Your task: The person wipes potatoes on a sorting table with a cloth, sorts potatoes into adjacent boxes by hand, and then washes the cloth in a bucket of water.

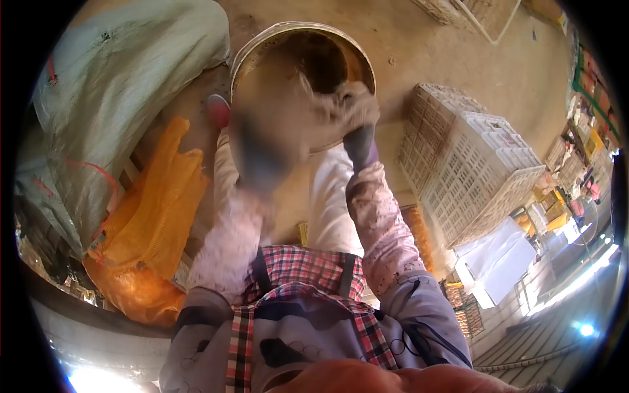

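A round bucket [372, 60] with a pale rim stands in front of me, with brown, wet-looking contents inside. My left hand, at the left of the bucket, is smeared by motion; its dark cuff [262, 157] shows over the near rim. Muddy and blurred, my right hand [357, 108] is over the right side of the bucket's opening, its fingers bent. Both hands are close together over the bucket. Whether anything is between the fingers cannot be made out.
At the left are a large pale sack [131, 78] and an orange mesh bag [154, 223]. Stacked white plastic crates [465, 164] stand at the right, with a white box [498, 262] nearer me. A red shoe [217, 111] shows beside the bucket.
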{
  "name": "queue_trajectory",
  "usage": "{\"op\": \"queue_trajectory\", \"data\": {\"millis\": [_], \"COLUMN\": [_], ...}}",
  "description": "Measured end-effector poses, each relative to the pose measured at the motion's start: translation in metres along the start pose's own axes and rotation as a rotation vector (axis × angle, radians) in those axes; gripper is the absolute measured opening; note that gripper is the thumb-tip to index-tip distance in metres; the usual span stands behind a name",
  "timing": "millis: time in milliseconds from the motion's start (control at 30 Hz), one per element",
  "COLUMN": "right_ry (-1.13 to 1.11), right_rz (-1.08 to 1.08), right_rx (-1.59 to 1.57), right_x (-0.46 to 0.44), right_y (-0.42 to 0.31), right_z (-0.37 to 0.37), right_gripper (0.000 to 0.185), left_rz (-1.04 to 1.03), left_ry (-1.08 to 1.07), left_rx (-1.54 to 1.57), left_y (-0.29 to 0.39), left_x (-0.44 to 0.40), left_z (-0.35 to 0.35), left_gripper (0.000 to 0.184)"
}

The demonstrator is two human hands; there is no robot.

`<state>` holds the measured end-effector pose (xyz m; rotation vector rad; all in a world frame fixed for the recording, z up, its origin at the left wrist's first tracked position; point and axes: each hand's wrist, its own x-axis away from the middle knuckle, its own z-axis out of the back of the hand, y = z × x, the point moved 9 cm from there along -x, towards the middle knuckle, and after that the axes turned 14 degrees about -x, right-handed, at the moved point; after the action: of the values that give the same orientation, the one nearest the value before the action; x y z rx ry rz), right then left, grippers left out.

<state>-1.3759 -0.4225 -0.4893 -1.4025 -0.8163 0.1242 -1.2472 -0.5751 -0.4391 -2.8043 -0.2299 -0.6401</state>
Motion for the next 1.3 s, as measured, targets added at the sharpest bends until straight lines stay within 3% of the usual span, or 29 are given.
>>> {"op": "queue_trajectory", "data": {"millis": [67,133,167,200,233,300,367,400,500,600,633,667,733,767,833,967,1000,1067,1100,1167,1200,1233,1267,1300], "right_ry": [-0.190,0.071,0.257,0.202,0.422,0.266,-0.326,-0.204,-0.521,-0.101,0.111,-0.012,-0.209,-0.781,-0.716,0.141,0.186,-0.108,-0.474,-0.534,-0.183,0.223,0.330,0.255], "right_rz": [0.247,0.176,-0.082,-0.035,-0.383,0.566,-0.238,0.202,-0.231,0.071,0.104,-0.113,0.024,-0.194,-0.357,-0.465,-0.452,-0.500,0.188,-0.210,-0.447,-0.523,-0.468,-0.363], "right_rx": [0.674,0.702,0.379,0.535,0.245,1.624,1.122,1.059,1.281,1.183,1.546,1.580,1.495,1.288,1.342,1.080,1.142,1.296,1.360,1.309,0.949,0.544,0.647,0.808], "right_x": [-0.011,-0.054,-0.068,-0.080,-0.080,-0.066,-0.066,-0.060,-0.076,-0.111,-0.108,-0.098,-0.071,-0.064,-0.068,-0.093,-0.087,-0.076,-0.069,-0.075,-0.083,-0.084,-0.087,-0.085], "right_y": [0.050,0.023,0.066,0.056,0.062,0.127,0.108,0.127,0.092,0.240,0.242,0.249,0.166,0.077,0.132,0.187,0.192,0.246,0.180,0.128,0.110,0.090,0.145,0.154], "right_z": [0.046,0.020,0.036,0.012,0.006,-0.042,-0.095,-0.111,-0.098,-0.042,-0.042,-0.038,-0.096,-0.139,-0.108,-0.017,-0.019,-0.036,-0.100,-0.094,-0.071,-0.048,-0.016,-0.013], "right_gripper": [0.022,0.018,0.019,0.029,0.026,0.026,0.027,0.022,0.021,0.021,0.023,0.023,0.030,0.032,0.034,0.029,0.029,0.031,0.028,0.027,0.029,0.035,0.036,0.036], "left_rz": [-0.006,0.001,-0.007,-0.015,-0.019,-0.019,-0.011,0.014,0.109,0.097,0.103,0.106,0.095,0.099,0.107,0.093,0.078,0.065,0.066,0.068,0.072,0.077,0.072,0.071], "left_ry": [0.217,0.499,0.653,0.814,0.982,0.844,0.785,0.768,0.865,0.789,0.784,0.726,0.604,0.569,0.513,0.531,0.499,0.436,0.414,0.393,0.392,0.388,0.401,0.406], "left_rx": [-0.017,-0.046,-0.107,-0.168,-0.234,-0.356,-0.399,-0.328,-0.334,-0.280,-0.269,-0.222,-0.127,-0.115,-0.101,-0.176,-0.172,-0.159,-0.152,-0.158,-0.169,-0.178,-0.208,-0.202], "left_y": [0.010,0.012,0.011,0.010,0.011,0.013,0.014,0.012,0.009,0.013,0.011,0.010,0.008,0.008,0.011,0.023,0.024,0.020,0.018,0.019,0.019,0.019,0.021,0.021], "left_x": [-0.027,-0.040,-0.038,-0.031,-0.017,0.001,0.019,0.028,0.047,0.056,0.058,0.057,0.056,0.055,0.060,0.067,0.069,0.065,0.065,0.069,0.069,0.070,0.072,0.074], "left_z": [0.034,0.063,0.073,0.080,0.088,0.081,0.082,0.081,0.059,0.064,0.064,0.067,0.075,0.073,0.068,0.060,0.067,0.070,0.068,0.063,0.058,0.054,0.054,0.059], "left_gripper": [0.035,0.038,0.041,0.044,0.047,0.045,0.039,0.038,0.039,0.040,0.040,0.040,0.040,0.040,0.039,0.039,0.039,0.040,0.040,0.041,0.041,0.042,0.042,0.042]}}
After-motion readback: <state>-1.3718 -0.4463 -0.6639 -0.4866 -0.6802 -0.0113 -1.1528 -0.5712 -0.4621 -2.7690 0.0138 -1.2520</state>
